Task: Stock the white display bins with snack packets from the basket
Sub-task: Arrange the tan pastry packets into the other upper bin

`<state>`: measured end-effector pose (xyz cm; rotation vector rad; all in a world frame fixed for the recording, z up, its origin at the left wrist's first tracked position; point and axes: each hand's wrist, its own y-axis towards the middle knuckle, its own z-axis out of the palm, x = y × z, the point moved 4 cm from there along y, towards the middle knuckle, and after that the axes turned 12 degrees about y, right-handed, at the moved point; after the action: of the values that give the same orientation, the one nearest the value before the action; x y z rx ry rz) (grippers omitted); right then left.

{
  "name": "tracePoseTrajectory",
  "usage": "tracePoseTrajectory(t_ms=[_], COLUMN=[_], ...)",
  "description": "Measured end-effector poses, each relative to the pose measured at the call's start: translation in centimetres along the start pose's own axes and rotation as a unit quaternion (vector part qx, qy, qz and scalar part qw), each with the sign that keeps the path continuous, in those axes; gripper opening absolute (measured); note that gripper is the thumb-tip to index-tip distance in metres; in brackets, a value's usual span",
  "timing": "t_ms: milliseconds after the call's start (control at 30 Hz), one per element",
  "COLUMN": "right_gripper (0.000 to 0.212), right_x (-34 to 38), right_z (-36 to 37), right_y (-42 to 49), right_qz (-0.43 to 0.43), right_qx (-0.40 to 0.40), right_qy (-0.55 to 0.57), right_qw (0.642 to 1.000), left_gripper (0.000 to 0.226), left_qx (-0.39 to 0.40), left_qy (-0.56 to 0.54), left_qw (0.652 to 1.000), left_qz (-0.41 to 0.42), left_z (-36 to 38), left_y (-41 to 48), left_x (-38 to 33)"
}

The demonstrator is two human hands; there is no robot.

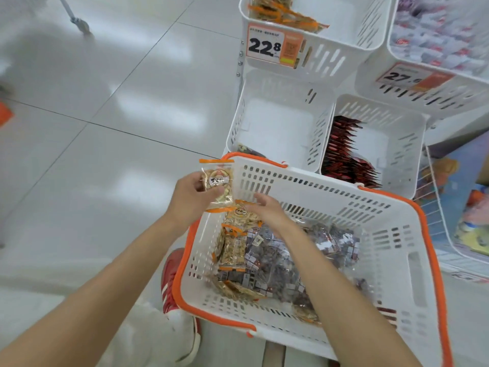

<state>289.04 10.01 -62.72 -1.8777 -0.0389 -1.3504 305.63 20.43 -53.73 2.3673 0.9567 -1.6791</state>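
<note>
Left hand (191, 192) pinches one orange-edged snack packet (217, 182) upright, just outside the basket's (412, 271) 10 o'clock corner. Held by the lower half so the label faces up, probably to check it or collect a stack before loading.

Right hand (267, 211) reaches into the basket at its 10 o'clock side, fingers curled over a second packet (241, 213) of the same kind. Contact looks likely; a closed grip can't be confirmed from here.

More same-type packets (231, 250) stand against the basket's 9 o'clock wall, dark packets (285, 263) fill the middle, so types stay sorted.

Empty white bin (280, 125) sits at 12 o'clock just beyond the basket. Matching stock (277, 11) shows in the upper bin (352, 25) by the 22.8 price tag (274, 46), likely the target. Red packets (346, 154) occupy the bin at 1 o'clock.
</note>
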Motion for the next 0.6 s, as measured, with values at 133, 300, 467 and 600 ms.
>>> tracePoseTrajectory(t_ms=[133,300,467,600], right_gripper=[0.104,0.091,0.043,0.042], right_x=[-5.1,-7.1,-6.0,-7.3], right_z=[2.6,2.7,1.2,-1.1], right_y=[4.5,4.9,4.6,3.5], right_qz=[0.067,-0.012,-0.077,-0.008], right_qx=[-0.079,-0.152,-0.089,-0.043], right_qy=[-0.172,-0.355,-0.242,-0.127], right_qw=[0.980,0.922,0.963,0.991], left_gripper=[0.021,0.021,0.023,0.023], left_qx=[-0.004,-0.008,0.000,0.006], left_qy=[-0.017,-0.022,-0.028,-0.042], left_qw=[1.000,1.000,0.999,0.999], left_qz=[-0.017,-0.018,-0.016,-0.011], left_z=[-0.7,-1.1,-0.9,-0.8], left_y=[0.6,0.9,0.9,0.5], left_x=[0.6,1.1,0.9,0.3])
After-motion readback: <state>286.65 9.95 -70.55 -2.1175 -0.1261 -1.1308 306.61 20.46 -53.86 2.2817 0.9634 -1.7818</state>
